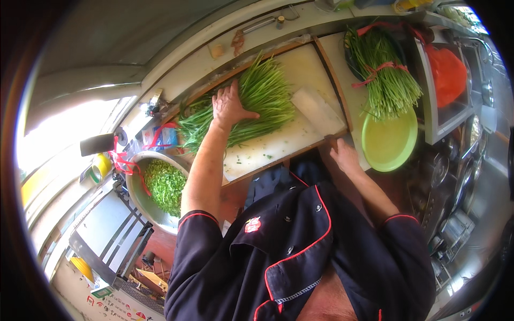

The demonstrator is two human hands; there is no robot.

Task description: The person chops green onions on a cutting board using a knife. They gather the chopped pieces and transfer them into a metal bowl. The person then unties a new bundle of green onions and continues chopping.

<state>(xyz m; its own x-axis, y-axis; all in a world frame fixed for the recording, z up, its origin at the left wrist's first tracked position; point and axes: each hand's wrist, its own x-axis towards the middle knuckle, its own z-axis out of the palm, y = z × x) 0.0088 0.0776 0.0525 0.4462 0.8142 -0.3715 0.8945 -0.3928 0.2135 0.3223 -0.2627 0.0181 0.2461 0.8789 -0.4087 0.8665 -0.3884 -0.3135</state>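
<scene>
My left hand (231, 104) lies spread, palm down, on a thick pile of garlic chives (267, 100). The pile stretches across a white cutting board (257, 154) with a wooden frame. Right of the chives, a cleaver (317, 110) lies with its broad pale blade flat on the board. Its handle reaches over the board's near edge, where my right hand (346, 157) has its fingers closed at the handle's end. Small green bits (267, 155) are scattered on the board near me.
A metal bowl (134, 200) of chopped greens (164, 186) stands at left. On the right, a tied chive bundle (385, 80) overhangs a light-green basin (389, 140). Beyond it are a metal-framed opening (431, 128) with a red plastic bag (445, 74) and metal kitchenware (453, 228).
</scene>
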